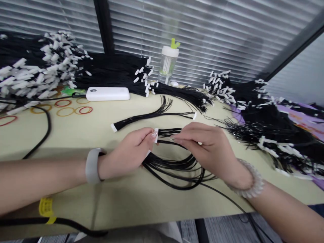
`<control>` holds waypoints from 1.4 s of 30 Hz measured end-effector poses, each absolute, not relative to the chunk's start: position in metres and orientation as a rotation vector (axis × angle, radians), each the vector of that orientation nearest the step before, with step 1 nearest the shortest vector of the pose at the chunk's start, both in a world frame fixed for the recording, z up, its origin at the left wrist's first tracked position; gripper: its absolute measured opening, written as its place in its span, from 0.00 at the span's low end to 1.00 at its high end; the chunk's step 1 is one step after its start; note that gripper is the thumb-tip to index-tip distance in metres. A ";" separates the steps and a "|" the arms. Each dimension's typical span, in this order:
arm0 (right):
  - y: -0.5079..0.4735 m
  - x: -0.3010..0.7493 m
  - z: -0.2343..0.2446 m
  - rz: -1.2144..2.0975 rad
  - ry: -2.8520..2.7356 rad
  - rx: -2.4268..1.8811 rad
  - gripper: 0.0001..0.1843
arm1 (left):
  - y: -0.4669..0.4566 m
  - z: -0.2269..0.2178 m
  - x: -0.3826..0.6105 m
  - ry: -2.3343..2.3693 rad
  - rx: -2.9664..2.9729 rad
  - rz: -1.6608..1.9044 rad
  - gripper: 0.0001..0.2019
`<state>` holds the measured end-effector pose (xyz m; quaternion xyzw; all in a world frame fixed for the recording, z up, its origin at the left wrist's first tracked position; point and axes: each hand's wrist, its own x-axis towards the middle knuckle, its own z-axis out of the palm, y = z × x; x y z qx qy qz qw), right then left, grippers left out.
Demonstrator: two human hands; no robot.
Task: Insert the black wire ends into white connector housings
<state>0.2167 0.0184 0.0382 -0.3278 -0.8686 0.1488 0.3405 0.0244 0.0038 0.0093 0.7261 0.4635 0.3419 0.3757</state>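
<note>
My left hand point(136, 146) is closed on a white connector point(156, 135), pinched between thumb and fingers. Black wires point(169, 132) run from that connector toward the right. Close by on the right, my right hand point(206, 143) pinches thumb and index finger on a thin wire end, whose tip shows small at the fingertips. Below both hands, a looped bundle of black wires point(172, 167) curves round on the table, with another white connector partly hidden under my left hand. Just beyond lies a separate black wire harness point(141, 117) with a white connector at its left end.
A white power bank point(108, 93) lies at the back with a black cable. Rubber bands point(65, 111) are scattered at left. A clear bottle point(168, 64) stands by the blinds. Heaps of black wires with white connectors point(55, 54) line the back and right point(265, 118).
</note>
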 end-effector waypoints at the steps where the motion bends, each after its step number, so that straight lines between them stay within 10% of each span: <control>1: 0.017 0.214 0.036 0.332 -2.274 -0.851 0.08 | 0.004 0.010 0.024 1.186 1.871 0.871 0.15; 42: 0.018 0.206 0.014 -0.140 -2.430 -0.789 0.08 | 0.000 0.008 0.024 1.241 2.090 0.696 0.15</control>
